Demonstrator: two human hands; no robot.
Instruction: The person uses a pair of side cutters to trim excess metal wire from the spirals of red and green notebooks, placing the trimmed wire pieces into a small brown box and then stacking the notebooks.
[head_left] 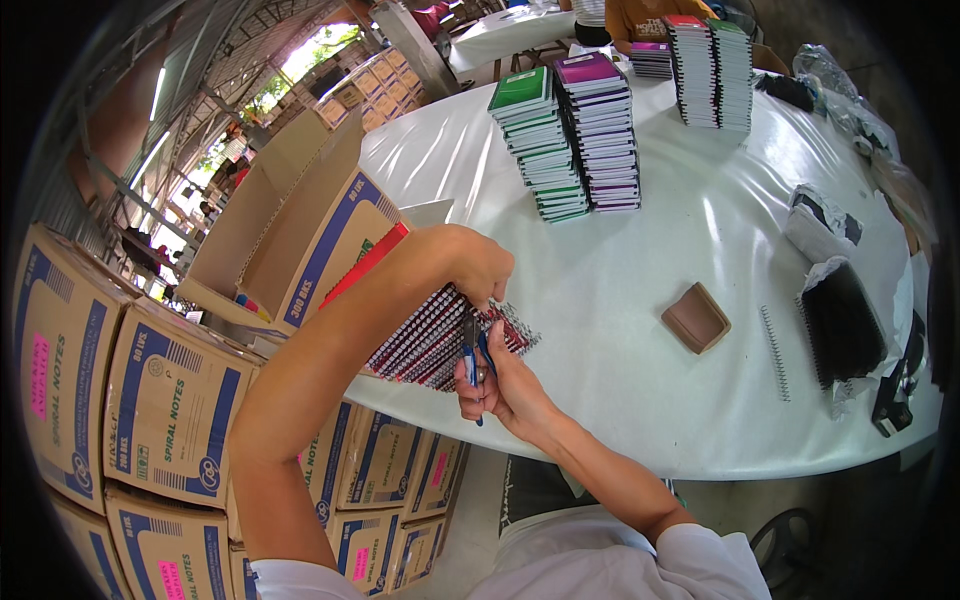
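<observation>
Blue-handled pliers [472, 352] clenched in the right grip [500, 385]; just above, the left grip [478, 265] pinches spiral-bound notebooks [440, 335] at the worktop [640, 270] edge.

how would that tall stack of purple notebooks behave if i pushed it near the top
The purple notebook stack stands tall and narrow, so a high push would probably topple or fan it. It leans close to the green stack, which might brace one side. Its spiral bindings may snag rather than slide on each other.
</observation>
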